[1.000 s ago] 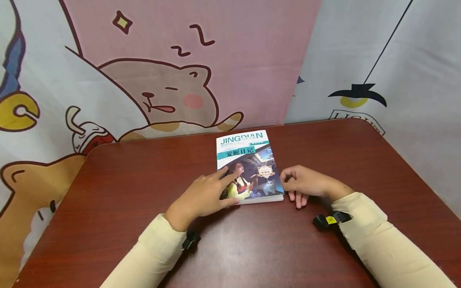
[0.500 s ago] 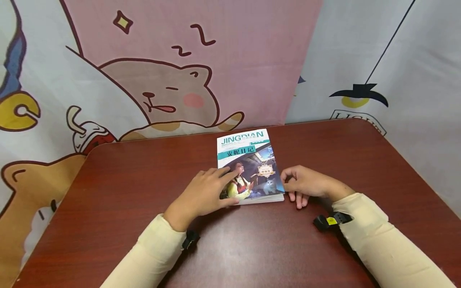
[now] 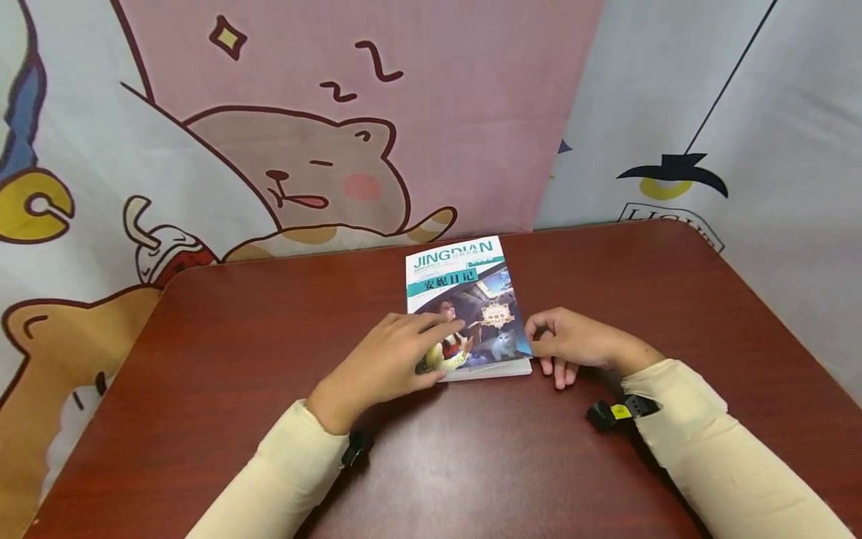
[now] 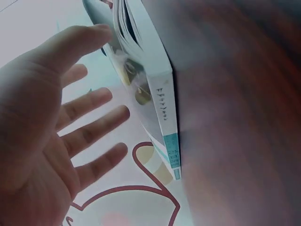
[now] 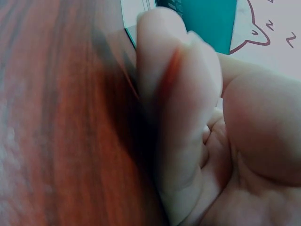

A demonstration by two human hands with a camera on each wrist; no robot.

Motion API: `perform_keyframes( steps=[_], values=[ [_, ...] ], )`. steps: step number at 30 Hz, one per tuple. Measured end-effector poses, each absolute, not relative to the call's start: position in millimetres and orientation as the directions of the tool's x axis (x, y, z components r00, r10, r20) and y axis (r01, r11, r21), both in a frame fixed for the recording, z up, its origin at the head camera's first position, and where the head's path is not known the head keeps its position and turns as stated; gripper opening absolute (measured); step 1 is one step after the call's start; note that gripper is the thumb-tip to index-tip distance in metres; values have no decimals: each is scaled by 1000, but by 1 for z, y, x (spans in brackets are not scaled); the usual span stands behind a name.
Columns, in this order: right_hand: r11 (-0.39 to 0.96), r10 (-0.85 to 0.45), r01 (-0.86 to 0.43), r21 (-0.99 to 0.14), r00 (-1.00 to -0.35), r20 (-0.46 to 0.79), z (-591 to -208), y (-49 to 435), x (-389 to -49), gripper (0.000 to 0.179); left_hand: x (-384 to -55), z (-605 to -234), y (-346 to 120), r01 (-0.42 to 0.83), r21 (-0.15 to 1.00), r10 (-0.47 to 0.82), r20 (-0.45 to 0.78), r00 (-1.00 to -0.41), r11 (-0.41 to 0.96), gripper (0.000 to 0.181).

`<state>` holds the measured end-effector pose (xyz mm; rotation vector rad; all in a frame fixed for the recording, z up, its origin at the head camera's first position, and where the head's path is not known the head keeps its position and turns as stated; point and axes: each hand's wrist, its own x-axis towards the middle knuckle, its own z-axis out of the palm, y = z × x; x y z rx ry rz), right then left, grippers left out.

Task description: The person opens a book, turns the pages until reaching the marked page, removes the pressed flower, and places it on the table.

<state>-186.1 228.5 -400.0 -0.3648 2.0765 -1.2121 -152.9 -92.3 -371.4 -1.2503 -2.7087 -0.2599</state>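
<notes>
A paperback book (image 3: 488, 288) lies on the table with its illustrated front cover up and teal bands near the top. Its spine (image 4: 160, 103) faces left, and the pages at the near end show slightly fanned under the raised cover. My left hand (image 3: 384, 352) hovers over the cover's lower left part, fingers spread and thumb by the near edge. At the right edge, my right hand (image 3: 582, 340) pinches the cover between thumb and forefinger, the other fingers hanging below. Close up, its fingertips (image 5: 162, 33) hide the pinched edge, with a teal surface (image 5: 211, 23) behind them.
The reddish-brown wooden table (image 3: 269, 314) extends around the book. Behind it hangs a cartoon-printed cloth (image 3: 471, 112). Both forearms wear cream sleeves (image 3: 714, 442), with a black strapped device (image 3: 613, 413) at the right wrist.
The cover's right side has risen a little off the pages. My left fingers have drawn together and slid slightly right across the cover. The right hand has barely moved.
</notes>
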Motion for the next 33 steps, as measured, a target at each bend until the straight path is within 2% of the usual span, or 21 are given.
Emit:
perform_keyframes(
  steps=[5,13,27,33],
  values=[
    [513,-551,100,-853,-724,-416,-400,229,-188,18,-151,-366,-90,770,73,745,213,-633,633,81],
    [522,-533,108,-846,-733,-423,-402,227,-185,26,-146,-366,-86,784,67,745,272,-609,617,97],
    [523,-524,93,-847,-749,-406,-399,228,-184,27,-147,-357,-81,821,19,744,414,-525,570,88],
    [527,-535,95,-845,-735,-417,-400,227,-186,27,-146,-354,-82,834,-6,725,496,-477,552,84]
  ],
)
